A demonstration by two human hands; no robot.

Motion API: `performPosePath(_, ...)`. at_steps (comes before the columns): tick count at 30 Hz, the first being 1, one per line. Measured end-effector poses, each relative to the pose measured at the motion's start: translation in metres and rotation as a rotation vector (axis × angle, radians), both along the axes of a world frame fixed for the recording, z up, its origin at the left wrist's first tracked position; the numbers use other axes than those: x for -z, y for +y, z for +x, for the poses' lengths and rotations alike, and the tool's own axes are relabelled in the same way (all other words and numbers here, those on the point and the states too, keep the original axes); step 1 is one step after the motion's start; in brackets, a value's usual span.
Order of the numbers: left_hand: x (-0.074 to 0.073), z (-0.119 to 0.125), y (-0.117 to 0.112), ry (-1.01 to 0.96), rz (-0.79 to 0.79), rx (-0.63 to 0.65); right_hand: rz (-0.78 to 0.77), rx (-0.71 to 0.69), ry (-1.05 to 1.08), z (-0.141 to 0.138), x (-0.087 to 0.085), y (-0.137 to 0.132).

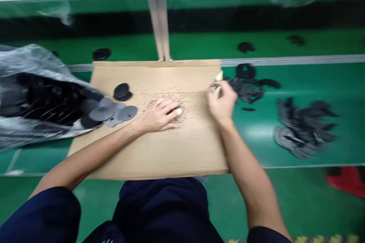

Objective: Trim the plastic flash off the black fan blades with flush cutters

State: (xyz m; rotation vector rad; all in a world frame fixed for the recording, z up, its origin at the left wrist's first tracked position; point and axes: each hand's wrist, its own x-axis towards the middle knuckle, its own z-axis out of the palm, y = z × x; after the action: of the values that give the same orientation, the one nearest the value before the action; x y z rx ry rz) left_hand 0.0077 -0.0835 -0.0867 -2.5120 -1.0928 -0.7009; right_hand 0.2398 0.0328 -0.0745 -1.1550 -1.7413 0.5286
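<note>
L grip on speckled cardbd, R grip nr edge, can't tell if either's closed; green bench under.

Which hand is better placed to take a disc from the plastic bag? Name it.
Probably the left hand: it is nearer the plastic bag, while the right hand is by the opposite edge of the cardboard.

We are resting our left hand palm down on the cardboard, among black specks. Our right hand is curling its fingers at the board's right edge, blur hiding any grip. Two discs are lying beyond our left wrist; more are spilling from a clear bag at left. Black pieces are lying on the green bench at right.
</note>
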Motion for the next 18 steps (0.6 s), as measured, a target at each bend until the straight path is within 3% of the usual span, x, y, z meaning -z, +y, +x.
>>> performPosePath(2, -0.009, 0.013, 0.014, -0.085, 0.08, 0.037, -0.043, -0.005, -0.021, 0.004, 0.0, -0.003)
performPosePath(5, -0.017, 0.014, 0.015, -0.193, 0.081, 0.049, -0.028, -0.015, -0.078, 0.005, -0.003, -0.01)
performPosePath(13, -0.029, -0.002, 0.004, -0.273, 0.031, -0.206, 0.023, -0.201, -0.19, -0.005, -0.012, -0.033)
performPosePath(18, -0.026, -0.005, -0.004, -0.17, -0.031, -0.266, 0.014, -0.349, -0.385, -0.009, -0.019, -0.017)
